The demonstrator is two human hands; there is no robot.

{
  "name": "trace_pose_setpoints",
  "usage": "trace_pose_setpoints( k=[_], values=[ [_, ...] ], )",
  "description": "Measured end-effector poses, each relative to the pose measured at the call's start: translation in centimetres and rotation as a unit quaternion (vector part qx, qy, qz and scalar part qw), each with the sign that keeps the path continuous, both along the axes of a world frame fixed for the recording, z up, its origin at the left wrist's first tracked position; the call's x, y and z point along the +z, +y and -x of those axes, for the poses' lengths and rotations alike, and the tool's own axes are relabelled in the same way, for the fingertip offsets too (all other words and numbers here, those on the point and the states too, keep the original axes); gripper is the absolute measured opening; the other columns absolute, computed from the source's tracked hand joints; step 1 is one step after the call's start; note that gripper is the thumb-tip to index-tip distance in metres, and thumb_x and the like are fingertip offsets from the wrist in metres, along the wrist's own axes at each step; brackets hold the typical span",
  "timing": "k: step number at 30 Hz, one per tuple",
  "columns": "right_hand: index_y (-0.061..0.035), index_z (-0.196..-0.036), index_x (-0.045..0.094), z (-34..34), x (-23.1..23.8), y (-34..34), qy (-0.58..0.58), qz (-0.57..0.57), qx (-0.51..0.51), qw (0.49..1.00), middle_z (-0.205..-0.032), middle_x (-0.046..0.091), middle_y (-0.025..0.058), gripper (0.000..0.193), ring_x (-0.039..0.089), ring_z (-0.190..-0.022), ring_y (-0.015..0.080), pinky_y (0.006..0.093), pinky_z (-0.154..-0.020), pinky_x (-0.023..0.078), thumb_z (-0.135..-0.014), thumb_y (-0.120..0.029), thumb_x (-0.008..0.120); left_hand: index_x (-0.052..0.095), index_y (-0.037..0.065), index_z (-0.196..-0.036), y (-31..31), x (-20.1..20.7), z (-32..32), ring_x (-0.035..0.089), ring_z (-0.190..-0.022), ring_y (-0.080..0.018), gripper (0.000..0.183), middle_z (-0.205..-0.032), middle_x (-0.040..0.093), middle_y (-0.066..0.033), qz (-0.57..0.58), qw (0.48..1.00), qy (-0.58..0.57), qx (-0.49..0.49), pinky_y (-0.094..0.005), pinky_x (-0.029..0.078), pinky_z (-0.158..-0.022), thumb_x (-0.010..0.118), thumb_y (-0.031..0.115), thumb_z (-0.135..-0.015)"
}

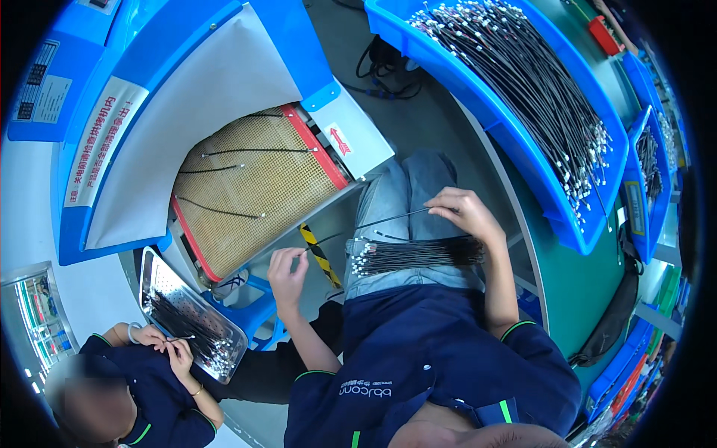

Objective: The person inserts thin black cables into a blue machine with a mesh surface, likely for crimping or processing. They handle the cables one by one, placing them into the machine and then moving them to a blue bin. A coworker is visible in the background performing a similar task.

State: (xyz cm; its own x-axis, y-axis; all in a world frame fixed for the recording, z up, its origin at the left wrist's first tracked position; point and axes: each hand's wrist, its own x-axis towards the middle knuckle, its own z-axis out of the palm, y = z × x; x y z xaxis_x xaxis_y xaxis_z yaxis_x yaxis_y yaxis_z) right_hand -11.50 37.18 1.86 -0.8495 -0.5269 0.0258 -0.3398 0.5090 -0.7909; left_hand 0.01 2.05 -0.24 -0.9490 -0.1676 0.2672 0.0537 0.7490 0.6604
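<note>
Head view is showing your left hand (286, 272) and right hand (464, 211) spreading apart on either side of your blue jeans (385, 196), with a thin black cable (392, 219) running between them. Your right thumb and forefinger are clamping on its right end; your left fingertips are closing together on what appears to be its other end, though the cable is fading against the darker background midway, so you cannot be sure it is one piece. Its long axis is lying mostly side to side, slanting away from your body toward the right. The relation that matters is this: a bundle of black cables (429, 256) is resting across your thighs, just on the body side of the held cable and nearly parallel to it. White connectors (364, 257) are clustering at the bundle's left end, pointing toward your left hand across a gap, while its right end is lying beside your right wrist, making your right hand the nearer. Beyond your left hand, more cables are lying well apart on a mesh conveyor belt (280, 196).
</note>
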Motion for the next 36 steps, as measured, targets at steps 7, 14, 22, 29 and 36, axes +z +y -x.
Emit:
trace_pose_setpoints(
  k=[7,14,22,29,36],
  values=[
    [-0.0009,-0.081,0.067,-0.2,1.2,-0.3,0.117,0.000,0.006,0.993,-0.080,0.065,0.0069,0.011,0.063,-0.074,0.0224,0.0322,-0.067,0.051,-0.075,-0.009,0.070,0.062,0.001,-0.081,-0.3,0.6,-0.3,0.060,-0.077,-0.0252,0.014,-0.080,0.063,-0.0096,-0.009,1.000,-0.004,0.007,-0.0331,0.048,-0.069,0.069,-0.003,-0.070],
    [-0.0024,-0.082,0.069,-0.5,0.2,-0.3,0.118,0.072,-0.036,0.990,-0.077,0.065,0.0077,0.011,0.062,-0.070,0.0209,0.0314,-0.062,0.050,-0.074,-0.010,0.072,0.062,0.001,-0.081,-0.6,0.7,-0.5,0.060,-0.077,-0.0254,0.014,-0.080,0.063,-0.0094,-0.005,1.000,0.008,0.004,-0.0328,0.048,-0.070,0.069,-0.005,-0.070],
    [-0.0040,-0.079,0.069,-0.8,0.2,0.0,0.065,0.125,-0.037,0.989,-0.071,0.066,0.0051,0.011,0.061,-0.064,0.0180,0.0289,-0.055,0.046,-0.074,-0.012,0.075,0.062,0.001,-0.081,-0.9,1.0,-0.7,0.060,-0.077,-0.0232,0.013,-0.080,0.063,-0.0090,-0.005,1.000,0.018,0.007,-0.0317,0.047,-0.072,0.068,-0.006,-0.071],
    [-0.0040,-0.076,0.068,-0.7,0.8,0.3,0.052,0.126,0.015,0.991,-0.071,0.065,0.0050,0.010,0.060,-0.062,0.0179,0.0298,-0.056,0.047,-0.073,-0.010,0.075,0.062,0.001,-0.081,-1.3,0.9,-1.0,0.060,-0.076,-0.0251,0.016,-0.080,0.063,-0.0091,0.000,1.000,0.027,0.003,-0.0329,0.048,-0.070,0.068,-0.007,-0.069],
    [-0.0039,-0.075,0.068,-0.3,1.4,-0.2,0.095,0.082,0.052,0.991,-0.072,0.064,0.0055,0.011,0.060,-0.065,0.0204,0.0316,-0.060,0.048,-0.072,-0.012,0.074,0.063,0.002,-0.082,-1.7,1.1,-0.9,0.060,-0.077,-0.0252,0.016,-0.080,0.064,-0.0091,0.006,1.000,0.023,0.012,-0.0331,0.048,-0.070,0.069,-0.006,-0.069]
  ],
)
